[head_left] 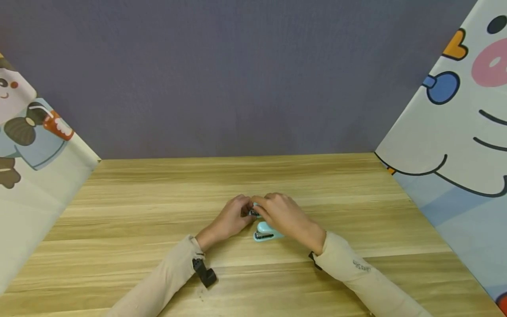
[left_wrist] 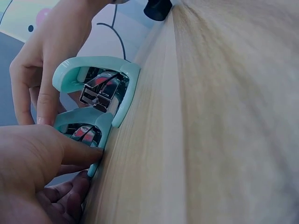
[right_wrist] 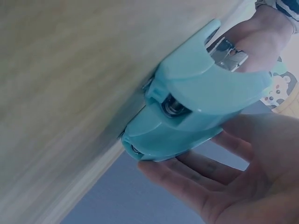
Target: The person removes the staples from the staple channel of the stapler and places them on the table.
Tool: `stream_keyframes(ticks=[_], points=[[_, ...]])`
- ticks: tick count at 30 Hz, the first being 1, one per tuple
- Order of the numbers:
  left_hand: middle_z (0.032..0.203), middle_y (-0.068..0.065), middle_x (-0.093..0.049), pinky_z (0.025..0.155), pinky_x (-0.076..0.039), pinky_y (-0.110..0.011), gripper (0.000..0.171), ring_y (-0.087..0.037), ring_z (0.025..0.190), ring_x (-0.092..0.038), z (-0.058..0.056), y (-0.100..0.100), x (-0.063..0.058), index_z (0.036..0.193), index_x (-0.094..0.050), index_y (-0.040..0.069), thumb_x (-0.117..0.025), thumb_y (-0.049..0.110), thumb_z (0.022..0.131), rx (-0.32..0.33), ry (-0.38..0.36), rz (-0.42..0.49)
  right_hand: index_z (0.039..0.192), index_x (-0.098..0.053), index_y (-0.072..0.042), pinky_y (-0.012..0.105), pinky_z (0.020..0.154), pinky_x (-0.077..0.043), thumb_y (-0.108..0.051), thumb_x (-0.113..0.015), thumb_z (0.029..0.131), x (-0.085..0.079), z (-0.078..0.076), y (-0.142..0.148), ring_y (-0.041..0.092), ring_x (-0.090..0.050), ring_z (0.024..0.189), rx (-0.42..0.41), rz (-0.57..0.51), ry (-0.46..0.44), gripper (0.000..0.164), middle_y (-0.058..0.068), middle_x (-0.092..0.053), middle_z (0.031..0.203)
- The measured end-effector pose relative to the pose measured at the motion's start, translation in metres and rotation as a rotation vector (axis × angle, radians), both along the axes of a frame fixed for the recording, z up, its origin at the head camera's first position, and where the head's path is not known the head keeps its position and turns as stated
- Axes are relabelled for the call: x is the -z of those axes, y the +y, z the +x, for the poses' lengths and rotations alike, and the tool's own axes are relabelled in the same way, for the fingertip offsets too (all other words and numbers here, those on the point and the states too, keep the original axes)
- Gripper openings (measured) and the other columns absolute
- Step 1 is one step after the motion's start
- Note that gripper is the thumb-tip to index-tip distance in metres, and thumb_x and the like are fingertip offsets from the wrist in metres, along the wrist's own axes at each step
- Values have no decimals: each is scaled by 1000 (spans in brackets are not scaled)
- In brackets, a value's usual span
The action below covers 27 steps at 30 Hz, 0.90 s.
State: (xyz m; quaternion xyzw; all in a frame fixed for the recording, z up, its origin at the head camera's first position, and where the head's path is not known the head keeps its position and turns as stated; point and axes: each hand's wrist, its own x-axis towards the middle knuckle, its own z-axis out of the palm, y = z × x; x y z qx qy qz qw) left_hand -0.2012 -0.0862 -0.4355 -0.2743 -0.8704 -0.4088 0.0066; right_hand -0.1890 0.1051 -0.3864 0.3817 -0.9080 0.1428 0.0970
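Observation:
Two mint-green staplers lie side by side on the wooden table. The nearer stapler [head_left: 263, 228] sits just below my right hand [head_left: 286, 216], its metal nose facing left, with neither hand gripping it. Both hands are at the farther stapler [left_wrist: 96, 120], which they largely cover in the head view. At its front end my left hand [head_left: 230, 216] holds it, thumb along the lower edge. The fingers of my right hand are on its top and rear; in the right wrist view they curve round the back of this stapler [right_wrist: 161, 135]. The right thumb is hard to make out.
Wood-grain table [head_left: 158, 193] surrounds the staplers. A dark grey panel [head_left: 237, 79] stands along the back. Cartoon-printed panels rise on the left [head_left: 43, 189] and right [head_left: 447, 185]. Black wrist-camera mounts [head_left: 204, 273] hang at the cuffs.

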Motion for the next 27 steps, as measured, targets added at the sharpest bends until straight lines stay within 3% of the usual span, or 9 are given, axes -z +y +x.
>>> stream_keyframes(ticks=[7,15,17,20,24,27], points=[[91,-7,-59,73,-51,-32,14,-18,83,-56,0,-1,-1,96,-65,2,-73,-2,85,-10,-9,17,127,-62,-8,19,44,-38,-21,-49,106,-2,-3,9,2,-41,47,43,-97,-115,28,-6,-57,72],[94,-6,-59,75,-51,-31,13,-17,85,-56,1,0,-2,98,-66,3,-73,1,87,-12,-28,-1,125,-60,-9,21,46,-39,-23,-48,106,-3,-8,21,3,-39,43,15,-204,-229,27,-6,-58,73],[95,-6,-60,75,-51,-31,14,-17,85,-56,1,0,-2,99,-66,2,-73,0,87,-15,-24,0,124,-59,-11,22,51,-46,-25,-48,106,-3,-10,26,6,-50,48,10,-250,-286,25,-2,-62,75],[95,-7,-60,75,-52,-31,15,-18,85,-56,1,1,-3,98,-66,2,-73,-1,86,-15,-15,7,123,-59,-16,28,67,-56,-28,-49,106,-4,-12,33,14,-69,74,8,-325,-379,23,5,-69,91],[95,-8,-61,76,-51,-30,16,-19,85,-56,1,1,-2,98,-68,1,-74,-2,84,-15,-10,17,120,-60,-16,40,86,-56,-29,-51,105,-2,-17,41,21,-68,105,16,-406,-462,22,9,-69,113],[94,-7,-61,75,-51,-29,16,-18,84,-56,1,1,-1,98,-68,2,-74,-2,83,-18,-7,20,119,-61,-12,45,93,-53,-30,-53,104,-1,-20,46,21,-65,111,13,-444,-505,25,9,-68,118]])
